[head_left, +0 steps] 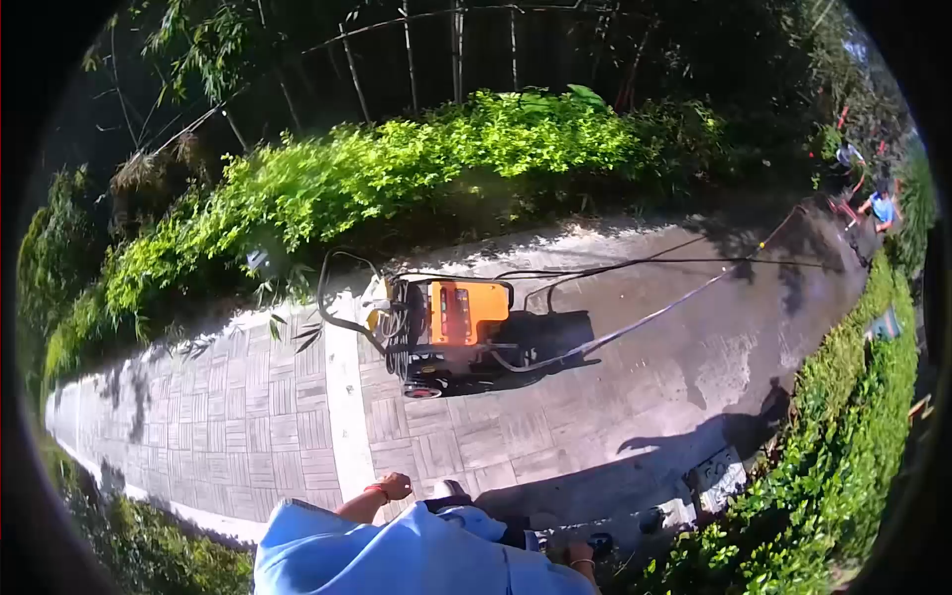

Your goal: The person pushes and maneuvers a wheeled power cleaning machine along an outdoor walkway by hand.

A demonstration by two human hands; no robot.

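Note:
My left hand [395, 486], with a red band at the wrist, hangs at the left side of my blue shirt [397, 555]. Its fingers are curled in, and nothing shows in them. Low on the right, my right hand [580, 552] is small and shaded beside a dark object [600, 543]. I cannot tell whether it touches that object, and its fingers are hard to make out. Ahead on the paving stands an orange wheeled machine [466, 312] with a black curved handle [332, 297], a coiled cable and a small wheel. Both hands are apart from it.
A grey hose [635, 332] runs from the machine up the wet path to the far right. Two people [881, 208] are there. Green bushes [476, 139] line the far side, and a hedge [833, 426] borders the right. A pale strip [347, 397] crosses the paving [238, 416].

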